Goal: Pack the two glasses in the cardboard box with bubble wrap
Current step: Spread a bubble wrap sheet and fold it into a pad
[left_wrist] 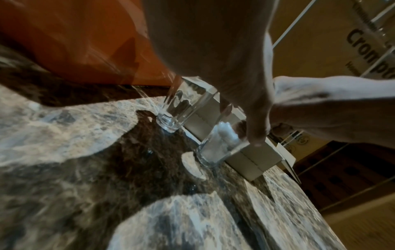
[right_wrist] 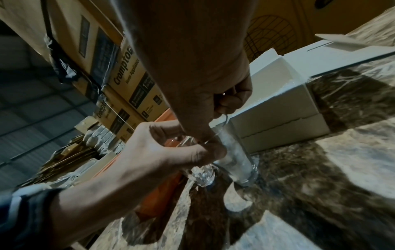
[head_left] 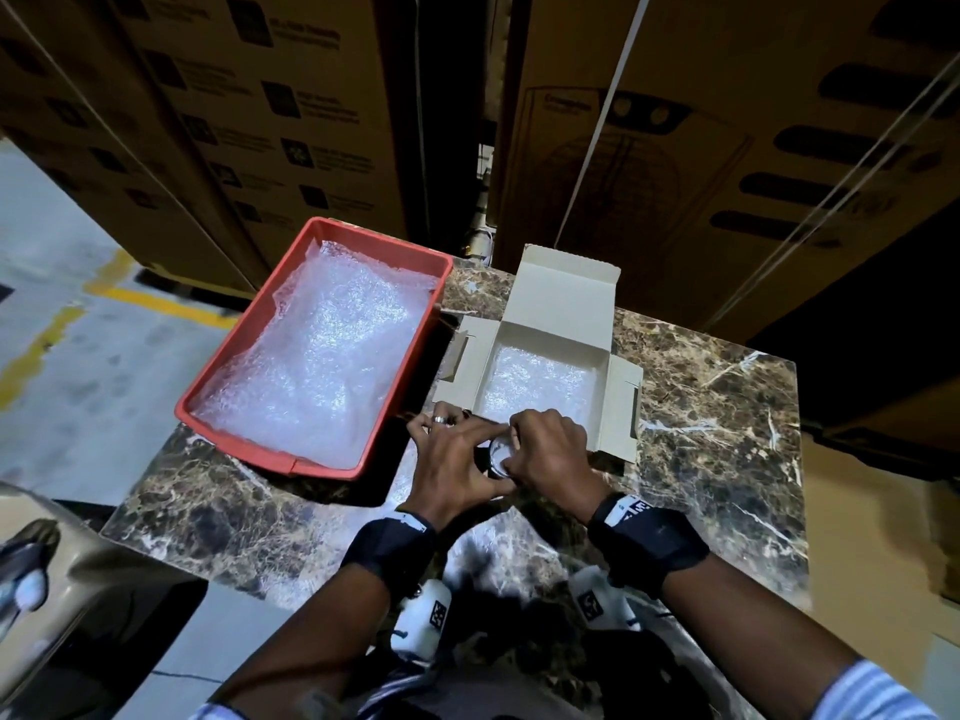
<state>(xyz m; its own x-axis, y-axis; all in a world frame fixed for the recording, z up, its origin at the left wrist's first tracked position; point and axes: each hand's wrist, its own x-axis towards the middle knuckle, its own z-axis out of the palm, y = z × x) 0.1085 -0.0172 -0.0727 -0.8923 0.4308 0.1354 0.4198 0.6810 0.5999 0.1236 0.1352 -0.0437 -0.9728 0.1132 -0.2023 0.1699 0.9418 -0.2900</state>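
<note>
Two clear glasses stand on the marble table by the near wall of the open cardboard box. The nearer glass has white bubble wrap stuffed inside; its mouth shows between my hands. My left hand grips that glass at the rim with the thumb. My right hand curls over the rim, thumb outside and fingers at the mouth. The empty glass stands to the left under my left hand, hidden in the head view. A bubble wrap sheet lines the box floor.
A red tray of bubble wrap sits on the table's left, overhanging the edge. Large cartons stand stacked behind the table. The box flaps lie spread to both sides and the back.
</note>
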